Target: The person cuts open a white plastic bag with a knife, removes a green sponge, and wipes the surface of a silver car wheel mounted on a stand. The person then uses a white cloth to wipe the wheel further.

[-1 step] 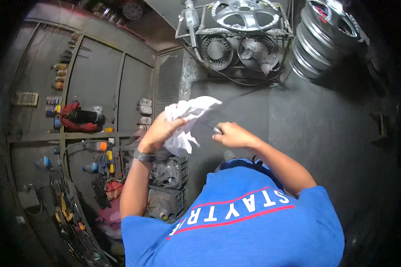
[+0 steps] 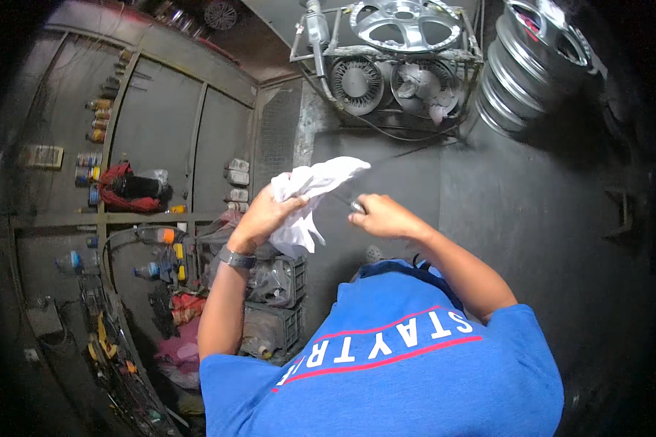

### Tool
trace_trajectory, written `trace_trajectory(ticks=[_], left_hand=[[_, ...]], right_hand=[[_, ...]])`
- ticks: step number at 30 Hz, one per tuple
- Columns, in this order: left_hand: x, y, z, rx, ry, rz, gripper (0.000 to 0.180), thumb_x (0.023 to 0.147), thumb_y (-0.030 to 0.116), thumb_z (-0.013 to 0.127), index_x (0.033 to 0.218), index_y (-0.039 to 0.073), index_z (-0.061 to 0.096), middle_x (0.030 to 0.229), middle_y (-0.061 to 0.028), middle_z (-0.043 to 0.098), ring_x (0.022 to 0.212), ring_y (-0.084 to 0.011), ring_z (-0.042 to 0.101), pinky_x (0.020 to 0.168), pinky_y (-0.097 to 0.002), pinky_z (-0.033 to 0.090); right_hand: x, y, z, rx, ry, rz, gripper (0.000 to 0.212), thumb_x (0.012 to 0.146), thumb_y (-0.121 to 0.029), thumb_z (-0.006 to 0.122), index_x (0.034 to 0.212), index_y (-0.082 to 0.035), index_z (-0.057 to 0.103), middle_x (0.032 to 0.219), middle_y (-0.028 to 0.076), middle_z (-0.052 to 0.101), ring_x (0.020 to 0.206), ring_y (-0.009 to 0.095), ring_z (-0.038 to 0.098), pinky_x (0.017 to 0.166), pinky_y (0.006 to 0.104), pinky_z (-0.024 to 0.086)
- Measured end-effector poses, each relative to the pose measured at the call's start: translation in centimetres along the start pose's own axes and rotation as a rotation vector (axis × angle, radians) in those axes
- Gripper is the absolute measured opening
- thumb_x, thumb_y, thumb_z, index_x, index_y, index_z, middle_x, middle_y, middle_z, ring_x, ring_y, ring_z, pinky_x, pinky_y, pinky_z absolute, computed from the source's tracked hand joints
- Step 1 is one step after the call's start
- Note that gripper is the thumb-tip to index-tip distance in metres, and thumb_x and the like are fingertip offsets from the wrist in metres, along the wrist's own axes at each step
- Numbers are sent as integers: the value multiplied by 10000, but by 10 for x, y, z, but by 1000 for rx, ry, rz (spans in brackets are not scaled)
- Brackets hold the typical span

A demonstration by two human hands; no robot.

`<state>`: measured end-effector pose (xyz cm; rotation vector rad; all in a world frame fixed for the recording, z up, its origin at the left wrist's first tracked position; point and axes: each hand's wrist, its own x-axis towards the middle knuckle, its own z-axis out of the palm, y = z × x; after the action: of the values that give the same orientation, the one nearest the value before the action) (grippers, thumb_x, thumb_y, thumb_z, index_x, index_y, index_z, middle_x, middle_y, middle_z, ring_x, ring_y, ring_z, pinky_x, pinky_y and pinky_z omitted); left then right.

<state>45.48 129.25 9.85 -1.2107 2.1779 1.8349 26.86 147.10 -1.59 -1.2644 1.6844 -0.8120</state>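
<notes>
My left hand (image 2: 261, 218), with a dark watch on the wrist, grips a crumpled white cloth (image 2: 315, 177) in front of my chest. The thumb presses on the cloth, and its loose ends hang below and stick out to the right. My right hand (image 2: 386, 216) is closed around a slim tool with a shiny metal end (image 2: 357, 207). A thin dark part of it runs up toward the cloth; blur and the fingers hide its exact kind. The two hands are apart, the right one just beside the cloth.
Ahead is a metal frame rack (image 2: 393, 54) with a silver alloy wheel (image 2: 404, 25) on top and round covers below. More wheels (image 2: 521, 76) are stacked at the far right. Shelves (image 2: 189, 146) with bottles and cans line the left; plastic crates (image 2: 291, 280) stand below my left forearm.
Both hands have barely moved. The white cloth's tip has shifted slightly to the right, and the right hand has risen a little with the tool.
</notes>
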Motion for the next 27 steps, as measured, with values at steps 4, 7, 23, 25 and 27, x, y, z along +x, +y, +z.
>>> trace_trajectory(ticks=[4, 7, 23, 25, 27], left_hand=[[-14, -41, 12, -143, 71, -9, 391, 973, 122, 756, 1328, 23, 626, 1153, -31, 706, 1014, -115, 661, 884, -288, 550], [-11, -68, 30, -328, 134, 69, 395, 972, 128, 762, 1330, 29, 628, 1130, -20, 707, 993, -103, 664, 869, -285, 552], [-30, -79, 44, -237, 295, 395, 534, 906, -38, 602, 1434, 41, 584, 1291, -75, 678, 1167, -146, 632, 1035, -332, 504], [-38, -65, 38, -235, 193, 369, 553, 899, -45, 581, 1444, 46, 568, 1333, -79, 660, 1209, -152, 620, 1049, -339, 498], [-46, -63, 38, -244, 132, 368, 557, 891, -56, 589, 1437, 48, 554, 1379, -73, 634, 1255, -148, 596, 1060, -333, 493]], right_hand=[[-5, -12, -34, -12, 91, 16, 396, 983, -349, 673, 991, 45, 640, 967, 282, 706, 951, 417, 707, 846, 511, 517], [-12, -28, -51, -45, 79, 14, 383, 992, -334, 669, 982, 46, 624, 939, 271, 693, 899, 395, 689, 818, 508, 502], [-33, -46, -32, -88, -98, 29, 377, 977, -319, 694, 932, 45, 608, 756, 166, 631, 722, 211, 586, 684, 445, 478], [-31, -43, -20, -81, -185, 31, 369, 977, -316, 690, 923, 41, 611, 750, 148, 629, 720, 198, 584, 674, 438, 477], [-24, -44, -7, -35, -221, 44, 355, 981, -312, 681, 957, 40, 643, 771, 139, 656, 732, 219, 614, 685, 432, 490]])
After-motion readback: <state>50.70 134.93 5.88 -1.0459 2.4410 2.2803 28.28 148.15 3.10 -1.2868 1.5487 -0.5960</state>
